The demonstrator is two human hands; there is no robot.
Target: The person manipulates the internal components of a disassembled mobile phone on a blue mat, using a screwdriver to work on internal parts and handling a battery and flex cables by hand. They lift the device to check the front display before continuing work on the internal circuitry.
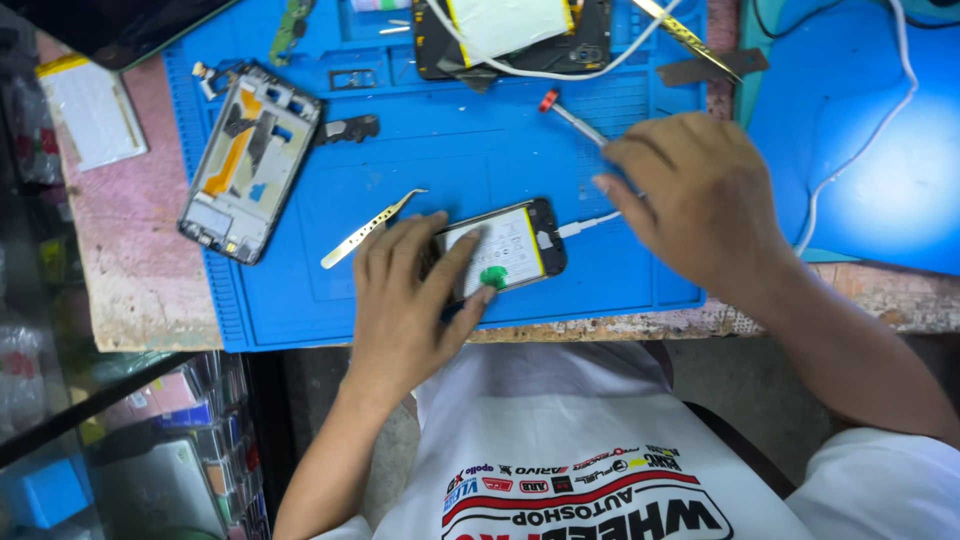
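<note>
Your left hand (405, 290) lies flat on the opened phone (505, 250), fingers spread and pressing it down onto the blue repair mat (450, 150) near the front edge of the worktop (120, 270). Your right hand (690, 195) is closed around a screwdriver (570, 115) with a red cap, its handle pointing up and away from you. A white cable (590, 224) plugs into the phone's right end. Metal tweezers (365, 230) lie just left of your left hand, and a stripped phone frame (250, 160) rests further left on the mat.
</note>
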